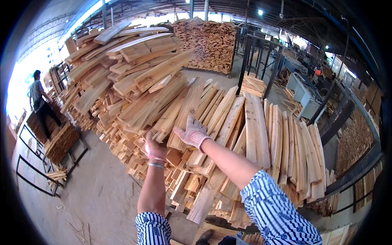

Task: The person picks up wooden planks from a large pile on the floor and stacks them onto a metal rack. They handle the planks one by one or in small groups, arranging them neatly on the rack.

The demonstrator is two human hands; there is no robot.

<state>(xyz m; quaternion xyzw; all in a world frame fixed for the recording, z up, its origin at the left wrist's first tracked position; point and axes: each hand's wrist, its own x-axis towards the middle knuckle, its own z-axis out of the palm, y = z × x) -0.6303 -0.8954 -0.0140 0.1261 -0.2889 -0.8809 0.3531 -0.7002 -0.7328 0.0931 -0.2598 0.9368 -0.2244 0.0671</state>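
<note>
Two gloved hands reach into a large heap of wooden planks [212, 122]. Within the heap, the planks nearest the hands run with their long axes from the near lower edge up and away from the person, fanning slightly; those higher on the heap, to the left, lie tilted and crosswise. The right hand [191, 133], in a knitted work glove, rests palm-down with fingers spread on one pale plank [185, 118] near the middle of the heap; that plank points away from the person, and the hand covers its near part. The left hand [155, 149], also gloved and wearing a metal bangle [156, 165] at the wrist, sits lower on the heap just left of the right hand, fingers curled against plank ends; whether it grips one cannot be told. Behind the heap stands a second stack of timber [208, 41]. Left of the heap, well apart, another person [40, 102] stands beside low stacks.
</note>
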